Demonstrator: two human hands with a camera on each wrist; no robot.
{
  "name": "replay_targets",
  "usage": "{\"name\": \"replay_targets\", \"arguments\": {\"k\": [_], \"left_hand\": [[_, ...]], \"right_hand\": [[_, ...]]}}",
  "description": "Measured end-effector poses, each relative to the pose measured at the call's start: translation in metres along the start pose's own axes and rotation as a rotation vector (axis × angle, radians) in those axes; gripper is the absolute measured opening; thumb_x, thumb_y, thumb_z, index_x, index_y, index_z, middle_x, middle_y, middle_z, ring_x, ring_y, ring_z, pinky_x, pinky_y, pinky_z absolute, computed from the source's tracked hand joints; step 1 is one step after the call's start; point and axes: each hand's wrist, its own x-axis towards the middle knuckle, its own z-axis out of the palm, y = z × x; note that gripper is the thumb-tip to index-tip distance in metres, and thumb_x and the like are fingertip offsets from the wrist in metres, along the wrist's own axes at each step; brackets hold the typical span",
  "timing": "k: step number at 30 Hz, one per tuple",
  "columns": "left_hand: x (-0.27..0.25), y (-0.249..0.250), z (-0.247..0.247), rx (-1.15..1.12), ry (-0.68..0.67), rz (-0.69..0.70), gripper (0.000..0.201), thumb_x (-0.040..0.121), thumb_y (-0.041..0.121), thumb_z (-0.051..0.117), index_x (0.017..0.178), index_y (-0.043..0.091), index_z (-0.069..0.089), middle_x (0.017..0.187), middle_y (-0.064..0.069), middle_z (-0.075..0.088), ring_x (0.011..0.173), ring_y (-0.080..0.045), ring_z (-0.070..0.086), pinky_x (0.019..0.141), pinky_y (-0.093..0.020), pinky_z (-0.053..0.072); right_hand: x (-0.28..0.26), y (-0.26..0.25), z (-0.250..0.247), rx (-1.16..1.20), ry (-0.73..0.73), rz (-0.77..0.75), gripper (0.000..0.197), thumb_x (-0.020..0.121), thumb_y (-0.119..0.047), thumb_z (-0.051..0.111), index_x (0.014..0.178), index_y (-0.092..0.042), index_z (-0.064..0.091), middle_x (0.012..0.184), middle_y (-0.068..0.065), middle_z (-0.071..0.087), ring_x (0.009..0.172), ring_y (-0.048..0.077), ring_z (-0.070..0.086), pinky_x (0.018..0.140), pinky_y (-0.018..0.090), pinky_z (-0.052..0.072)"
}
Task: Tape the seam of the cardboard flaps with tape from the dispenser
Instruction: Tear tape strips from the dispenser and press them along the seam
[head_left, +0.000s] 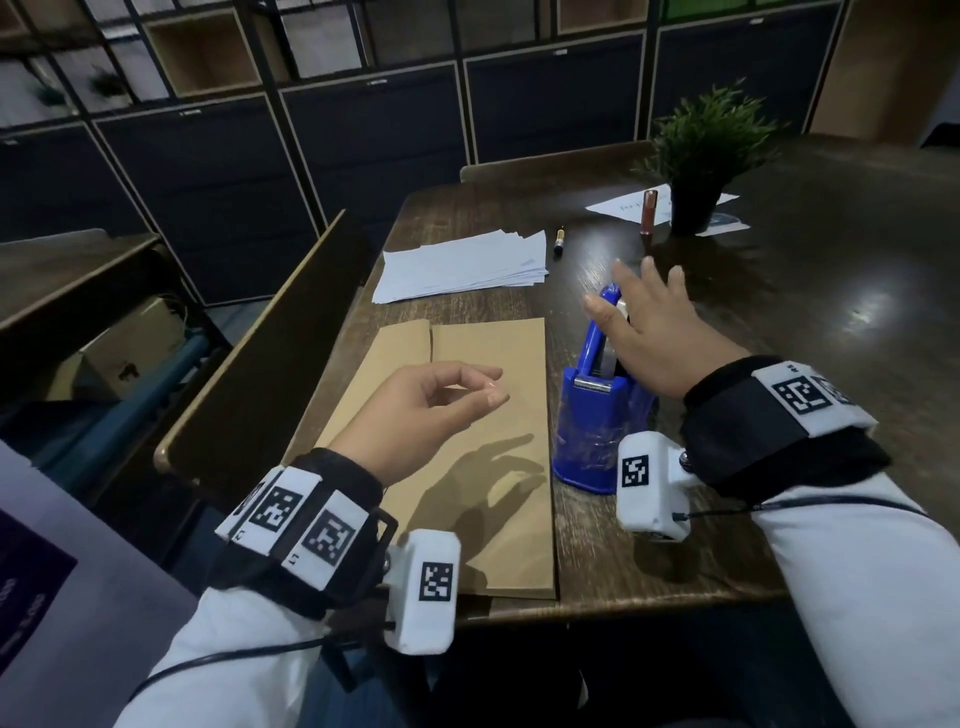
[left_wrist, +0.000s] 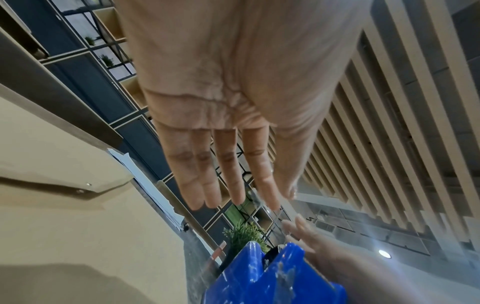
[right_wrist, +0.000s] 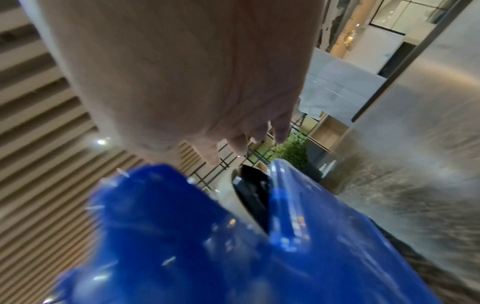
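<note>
A flat brown cardboard piece (head_left: 467, 493) lies on the dark wooden table (head_left: 779, 312); the seam (head_left: 431, 340) between its two flaps shows at the far end. To its right stands a blue tape dispenser (head_left: 592, 415). My right hand (head_left: 639, 306) rests on the dispenser with palm down and fingers spread. My left hand (head_left: 498, 387) hovers above the cardboard, thumb and index finger pinching a glossy end of clear tape (head_left: 491, 385). In the left wrist view the left hand (left_wrist: 283, 195) reaches toward the dispenser (left_wrist: 259, 273), with a faint clear strip between them. In the right wrist view the dispenser (right_wrist: 182, 236) sits under the right hand (right_wrist: 233, 144).
A stack of white paper (head_left: 462, 265) lies beyond the cardboard, with a marker (head_left: 560, 241) beside it. Farther back stand a potted plant (head_left: 696, 156), a small brown tube (head_left: 649, 210) and loose sheets (head_left: 623, 205). A wooden divider (head_left: 270, 338) borders the table's left side.
</note>
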Motion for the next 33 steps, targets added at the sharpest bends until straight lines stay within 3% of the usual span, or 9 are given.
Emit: {"name": "replay_targets", "arguments": {"k": [3, 5, 7, 9, 13, 19, 21, 25, 33], "left_hand": [[-0.006, -0.004, -0.007, -0.039, 0.036, 0.03, 0.013, 0.091, 0.021, 0.06, 0.091, 0.021, 0.073, 0.119, 0.016, 0.065, 0.102, 0.0, 0.064, 0.092, -0.028, 0.049], [-0.011, -0.007, -0.012, -0.078, 0.067, 0.047, 0.024, 0.094, 0.012, 0.054, 0.09, 0.026, 0.073, 0.121, 0.016, 0.065, 0.108, -0.001, 0.062, 0.098, -0.034, 0.048], [-0.014, -0.009, -0.016, -0.098, 0.098, 0.049, 0.035, 0.095, 0.003, 0.048, 0.092, 0.028, 0.073, 0.122, 0.016, 0.063, 0.113, -0.002, 0.059, 0.102, -0.038, 0.046], [-0.018, -0.01, -0.019, -0.097, 0.125, 0.049, 0.042, 0.093, -0.003, 0.045, 0.093, 0.029, 0.073, 0.124, 0.017, 0.062, 0.117, -0.002, 0.057, 0.105, -0.04, 0.043], [-0.024, -0.015, -0.026, -0.12, 0.166, 0.064, 0.05, 0.086, -0.005, 0.044, 0.091, 0.034, 0.074, 0.125, 0.017, 0.062, 0.12, 0.0, 0.055, 0.109, -0.045, 0.038], [-0.03, -0.023, -0.032, -0.122, 0.158, 0.082, 0.056, 0.086, -0.01, 0.043, 0.091, 0.036, 0.073, 0.126, 0.016, 0.062, 0.122, 0.001, 0.052, 0.111, -0.048, 0.035], [-0.031, -0.025, -0.032, -0.127, 0.155, 0.093, 0.058, 0.086, -0.011, 0.043, 0.089, 0.039, 0.073, 0.125, 0.016, 0.063, 0.122, 0.0, 0.053, 0.11, -0.048, 0.036], [-0.034, -0.027, -0.036, -0.12, 0.163, 0.105, 0.058, 0.086, -0.012, 0.045, 0.088, 0.039, 0.072, 0.122, 0.016, 0.065, 0.12, 0.0, 0.055, 0.11, -0.045, 0.037], [-0.04, -0.036, -0.05, -0.109, 0.186, 0.054, 0.055, 0.085, -0.006, 0.044, 0.085, 0.041, 0.071, 0.112, 0.021, 0.068, 0.121, -0.005, 0.054, 0.108, -0.048, 0.038]], "right_hand": [[-0.016, -0.02, -0.004, -0.045, 0.147, -0.159, 0.052, 0.102, -0.033, 0.032, 0.152, -0.022, 0.02, 0.161, 0.003, 0.005, 0.148, 0.025, -0.008, 0.118, 0.042, 0.008], [-0.028, -0.039, -0.001, -0.026, 0.243, -0.316, 0.039, 0.101, -0.022, 0.039, 0.139, -0.016, 0.044, 0.153, 0.003, 0.028, 0.146, 0.021, 0.012, 0.114, 0.031, 0.017], [-0.038, -0.055, 0.006, 0.003, 0.281, -0.424, 0.028, 0.097, -0.016, 0.044, 0.12, -0.016, 0.059, 0.136, 0.0, 0.045, 0.132, 0.014, 0.035, 0.103, 0.024, 0.029], [-0.043, -0.068, 0.014, 0.044, 0.25, -0.463, 0.023, 0.093, -0.012, 0.046, 0.108, -0.017, 0.063, 0.124, -0.003, 0.05, 0.12, 0.011, 0.044, 0.094, 0.024, 0.037], [-0.046, -0.081, 0.032, 0.158, 0.142, -0.459, 0.021, 0.086, -0.01, 0.048, 0.099, -0.018, 0.062, 0.122, -0.007, 0.052, 0.116, 0.009, 0.048, 0.093, 0.032, 0.044], [-0.049, -0.092, 0.045, 0.347, 0.04, -0.445, 0.012, 0.087, -0.023, 0.059, 0.097, -0.021, 0.065, 0.12, -0.012, 0.056, 0.111, -0.003, 0.046, 0.087, 0.004, 0.029], [-0.049, -0.096, 0.046, 0.378, 0.058, -0.457, 0.008, 0.087, -0.025, 0.062, 0.093, -0.022, 0.066, 0.118, -0.012, 0.059, 0.11, -0.003, 0.048, 0.092, 0.012, 0.035], [-0.047, -0.102, 0.049, 0.355, 0.11, -0.489, 0.004, 0.087, -0.025, 0.063, 0.088, -0.022, 0.065, 0.111, -0.009, 0.061, 0.11, 0.008, 0.053, 0.098, 0.033, 0.041], [-0.051, -0.114, 0.061, 0.203, 0.27, -0.665, 0.004, 0.086, -0.026, 0.064, 0.086, -0.023, 0.066, 0.1, -0.007, 0.062, 0.102, 0.012, 0.051, 0.084, 0.026, 0.043]]}}
